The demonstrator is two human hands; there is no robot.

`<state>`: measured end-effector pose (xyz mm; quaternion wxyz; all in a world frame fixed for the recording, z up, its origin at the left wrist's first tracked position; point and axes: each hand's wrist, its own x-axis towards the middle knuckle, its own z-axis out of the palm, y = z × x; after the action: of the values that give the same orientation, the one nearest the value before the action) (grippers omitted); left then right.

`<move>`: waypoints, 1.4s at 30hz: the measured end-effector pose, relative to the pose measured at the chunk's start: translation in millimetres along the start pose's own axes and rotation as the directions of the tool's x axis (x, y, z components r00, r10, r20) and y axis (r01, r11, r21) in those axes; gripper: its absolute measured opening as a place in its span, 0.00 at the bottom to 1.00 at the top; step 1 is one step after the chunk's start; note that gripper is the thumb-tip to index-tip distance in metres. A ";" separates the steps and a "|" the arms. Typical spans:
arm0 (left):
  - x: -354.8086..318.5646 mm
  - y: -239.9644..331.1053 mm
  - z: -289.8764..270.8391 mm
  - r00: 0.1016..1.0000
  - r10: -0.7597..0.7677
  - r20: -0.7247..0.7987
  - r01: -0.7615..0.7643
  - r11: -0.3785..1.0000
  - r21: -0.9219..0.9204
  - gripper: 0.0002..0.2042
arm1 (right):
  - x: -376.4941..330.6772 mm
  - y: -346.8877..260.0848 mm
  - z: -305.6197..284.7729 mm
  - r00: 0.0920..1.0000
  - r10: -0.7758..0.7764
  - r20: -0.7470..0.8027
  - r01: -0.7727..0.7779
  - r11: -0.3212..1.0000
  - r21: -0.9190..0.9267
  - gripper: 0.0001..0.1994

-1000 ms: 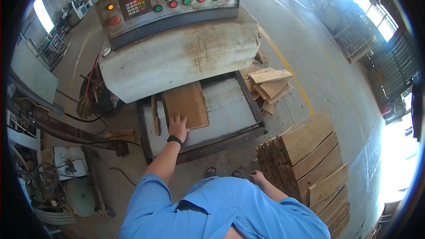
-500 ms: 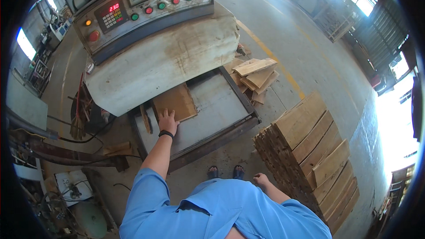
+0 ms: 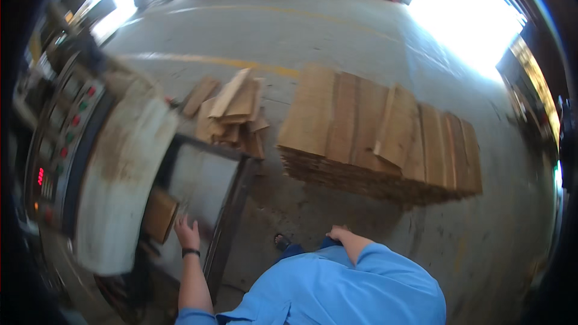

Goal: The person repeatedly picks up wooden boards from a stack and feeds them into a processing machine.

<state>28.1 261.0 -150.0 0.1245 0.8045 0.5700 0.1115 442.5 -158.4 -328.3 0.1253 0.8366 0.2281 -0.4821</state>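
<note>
My left hand [image 3: 186, 232], with a dark band on its wrist, is over the grey metal bed [image 3: 201, 176] of a machine. Its fingers are spread, and their tips are beside the near end of a brown wooden board [image 3: 160, 215]. The board lies on the bed, its far part hidden beneath the pale, stained machine cover [image 3: 117, 171]. By my thigh hangs my right hand [image 3: 339, 232], fingers loosely curled, with nothing visible in it. Motion blurs the picture somewhat.
A large stack of wooden boards [image 3: 346, 117] stands on the floor ahead of me, one board lying askew on top. Offcuts [image 3: 236, 105] are heaped beyond the bed's corner. The control panel [image 3: 66, 138] with coloured buttons is at the left.
My view has swung right, toward the board stack. The board has gone further under the cover, and my left hand has come off its top to beside its end.
</note>
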 end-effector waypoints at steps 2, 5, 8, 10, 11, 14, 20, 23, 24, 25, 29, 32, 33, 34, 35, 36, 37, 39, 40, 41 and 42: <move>-14.2 52.0 1.8 0.996 0.059 0.065 -0.053 0.994 -0.094 0.23 | -6.0 22.0 0.8 0.998 0.056 0.024 -0.057 0.997 0.053 0.33; -31.1 108.2 32.3 0.969 0.213 0.126 -0.184 0.961 -0.206 0.21 | 1.4 73.1 21.6 0.995 0.050 0.085 -0.064 0.983 0.172 0.33; -53.6 169.2 43.3 0.910 0.342 0.235 -0.277 0.922 -0.269 0.20 | 0.1 113.0 46.3 0.967 -0.018 0.253 -0.081 0.922 0.377 0.31; -70.2 209.3 55.0 0.891 0.386 0.239 -0.312 0.903 -0.297 0.19 | -3.8 142.4 65.0 0.925 -0.056 0.377 -0.145 0.864 0.482 0.29; -78.1 233.7 61.5 0.874 0.409 0.264 -0.313 0.887 -0.338 0.19 | -0.8 160.6 87.1 0.926 -0.047 0.374 -0.194 0.791 0.580 0.26; -103.8 290.7 86.5 0.836 0.477 0.272 -0.362 0.851 -0.380 0.19 | -13.6 217.1 121.5 0.979 -0.189 0.083 0.097 0.777 0.622 0.22; -175.1 420.6 134.9 0.719 0.619 0.315 -0.434 0.754 -0.493 0.20 | -58.4 338.2 160.4 0.998 0.009 -0.058 0.038 0.660 0.750 0.21; -210.2 491.7 158.8 0.636 0.697 0.331 -0.485 0.695 -0.531 0.20 | -65.5 403.5 188.6 0.977 0.213 0.008 -0.127 0.551 0.825 0.19; -220.7 514.7 168.0 0.597 0.733 0.326 -0.500 0.658 -0.563 0.20 | -66.8 425.6 202.7 0.963 0.267 -0.043 -0.092 0.476 0.875 0.18; -231.1 538.1 177.5 0.557 0.760 0.335 -0.521 0.634 -0.572 0.20 | -67.3 442.4 215.1 0.941 0.325 -0.090 -0.050 0.399 0.916 0.17; -270.4 618.9 185.9 0.417 0.861 0.290 -0.581 0.498 -0.644 0.20 | -89.8 483.3 233.8 0.915 0.397 -0.069 -0.070 0.325 0.943 0.15; -287.0 668.6 205.2 0.359 0.859 0.364 -0.503 0.507 -0.700 0.20 | -96.5 497.2 247.6 0.911 0.410 -0.054 -0.007 0.147 0.989 0.16; -289.5 682.6 212.1 0.334 0.872 0.357 -0.527 0.487 -0.697 0.20 | -102.4 492.7 241.0 0.908 0.419 -0.006 -0.032 0.085 0.996 0.17; -295.5 700.6 214.7 0.316 0.877 0.361 -0.527 0.479 -0.702 0.20 | -103.8 494.7 245.6 0.898 0.437 0.052 -0.065 0.017 0.998 0.18; -301.8 719.4 216.6 0.290 0.875 0.387 -0.522 0.484 -0.702 0.21 | -103.4 495.6 248.3 0.893 0.446 0.062 -0.070 0.001 0.998 0.18; -306.8 735.5 219.8 0.265 0.872 0.413 -0.517 0.489 -0.702 0.21 | -103.1 492.9 251.4 0.885 0.460 0.063 -0.077 0.012 0.997 0.16; -309.6 750.7 230.9 0.247 0.876 0.415 -0.517 0.481 -0.708 0.21 | -99.6 495.7 253.9 0.877 0.476 0.063 -0.084 0.022 0.996 0.16; -308.2 776.4 264.3 0.234 0.856 0.461 -0.352 0.517 -0.780 0.23 | -99.5 498.7 239.4 0.864 0.499 0.063 -0.103 0.052 0.993 0.16; -309.0 790.3 279.9 0.218 0.858 0.465 -0.357 0.513 -0.780 0.23 | -101.8 499.4 231.0 0.850 0.524 0.063 -0.126 0.085 0.988 0.17; -309.5 807.0 290.9 0.204 0.848 0.490 -0.297 0.530 -0.794 0.24 | -103.2 504.5 217.8 0.847 0.527 0.067 -0.125 0.074 0.989 0.17; -308.9 822.3 301.2 0.191 0.837 0.514 -0.236 0.547 -0.803 0.25 | -104.1 510.9 203.6 0.850 0.517 0.100 -0.133 0.027 0.991 0.18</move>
<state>755.5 -315.5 -176.8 0.5751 0.8092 0.0084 -0.1201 501.7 -714.7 -346.2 -0.3843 0.7924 -0.3327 -0.3373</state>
